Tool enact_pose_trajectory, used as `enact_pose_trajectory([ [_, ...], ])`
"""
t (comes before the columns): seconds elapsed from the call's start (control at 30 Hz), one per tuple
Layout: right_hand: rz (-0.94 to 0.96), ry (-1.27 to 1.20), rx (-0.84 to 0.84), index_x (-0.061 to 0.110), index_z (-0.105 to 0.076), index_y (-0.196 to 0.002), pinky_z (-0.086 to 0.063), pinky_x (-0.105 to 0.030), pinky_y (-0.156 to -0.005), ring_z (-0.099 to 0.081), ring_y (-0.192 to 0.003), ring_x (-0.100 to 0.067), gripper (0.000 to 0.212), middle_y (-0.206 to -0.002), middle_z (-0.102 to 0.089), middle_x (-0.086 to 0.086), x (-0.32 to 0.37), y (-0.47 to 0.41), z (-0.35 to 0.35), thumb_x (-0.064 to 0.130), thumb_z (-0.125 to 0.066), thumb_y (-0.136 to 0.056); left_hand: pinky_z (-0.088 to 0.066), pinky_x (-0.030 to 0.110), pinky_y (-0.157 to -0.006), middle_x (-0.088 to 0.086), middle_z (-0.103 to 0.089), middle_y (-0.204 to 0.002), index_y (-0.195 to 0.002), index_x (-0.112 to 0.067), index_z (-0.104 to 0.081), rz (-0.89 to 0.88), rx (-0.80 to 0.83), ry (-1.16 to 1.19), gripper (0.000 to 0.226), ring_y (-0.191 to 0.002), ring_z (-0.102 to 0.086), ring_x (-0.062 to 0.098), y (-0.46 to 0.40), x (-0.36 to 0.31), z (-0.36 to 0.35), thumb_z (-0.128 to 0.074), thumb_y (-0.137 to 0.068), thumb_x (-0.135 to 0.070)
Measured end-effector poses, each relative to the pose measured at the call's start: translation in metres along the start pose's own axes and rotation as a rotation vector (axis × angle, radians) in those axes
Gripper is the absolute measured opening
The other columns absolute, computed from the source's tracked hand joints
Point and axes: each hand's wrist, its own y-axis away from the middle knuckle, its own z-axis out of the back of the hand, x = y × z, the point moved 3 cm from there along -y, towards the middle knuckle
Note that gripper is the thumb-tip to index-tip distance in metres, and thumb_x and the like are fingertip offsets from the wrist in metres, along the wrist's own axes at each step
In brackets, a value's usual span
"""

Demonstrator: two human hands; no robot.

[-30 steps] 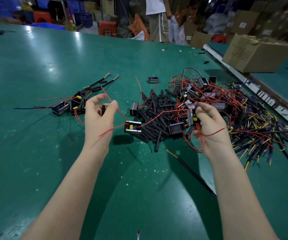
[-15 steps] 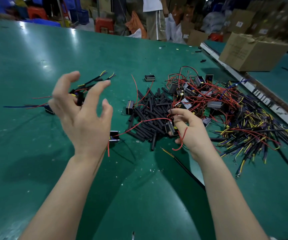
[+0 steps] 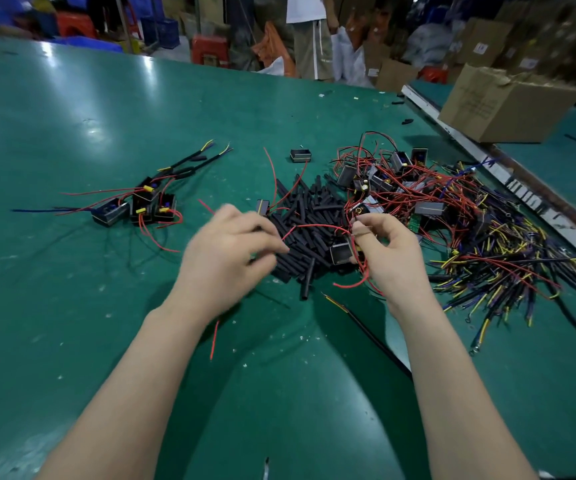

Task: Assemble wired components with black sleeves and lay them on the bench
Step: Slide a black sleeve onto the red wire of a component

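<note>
Your right hand [image 3: 395, 259] has its grip pinched on a red wire [image 3: 317, 227], with a small boxed component [image 3: 341, 253] held just beside the fingers, probably so the lead stays taut for sleeving. Your left hand [image 3: 226, 252] is blurred over the pile of black sleeves [image 3: 309, 220] at mid-worktop [image 3: 72, 323]; whether its grip has closed on one, you cannot tell. Finished pieces [image 3: 137, 207] lie toward the left edge, kept apart from the unsorted tangle [image 3: 452, 216] near the right edge. The print on the cardboard box [image 3: 501, 105] at the far right corner is too small to read.
</note>
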Motion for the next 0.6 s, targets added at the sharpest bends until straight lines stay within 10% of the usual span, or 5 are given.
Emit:
enact_pose_trajectory([
  [0.23,0.039,0.01,0.027,0.032,-0.059,-0.09,-0.046,-0.026,-0.079,-0.054,-0.084,-0.008,0.015,-0.089,-0.062,0.011,0.002,0.0,0.0,0.019,-0.057,-0.095,-0.048,0.039,-0.076,-0.007,-0.066,-0.092,-0.103,-0.026,-0.074,0.087,0.295,0.04,0.021,-0.084,-0.047,0.02,0.006,0.005,-0.015,-0.072,-0.083,-0.028],
  [0.47,0.152,-0.007,0.192,0.028,-0.062,-0.084,-0.04,-0.023,-0.071,-0.049,-0.073,-0.005,0.01,-0.081,-0.059,0.006,0.017,0.01,-0.014,0.022,-0.061,-0.093,-0.038,0.011,-0.069,-0.008,-0.063,-0.079,-0.094,-0.021,-0.076,0.389,0.071,0.387,0.016,-0.074,-0.055,0.003,0.002,0.007,-0.012,-0.066,-0.084,-0.03],
  [0.6,0.264,0.195,0.262,0.04,-0.058,-0.077,-0.034,-0.02,-0.087,-0.048,-0.102,-0.014,0.02,-0.095,-0.058,0.012,0.022,0.021,-0.027,0.026,-0.065,-0.09,-0.036,0.008,-0.068,-0.016,-0.063,-0.076,-0.091,-0.03,-0.073,0.438,0.036,0.51,0.022,-0.071,-0.053,-0.008,0.002,0.003,-0.013,-0.058,-0.081,-0.043],
])
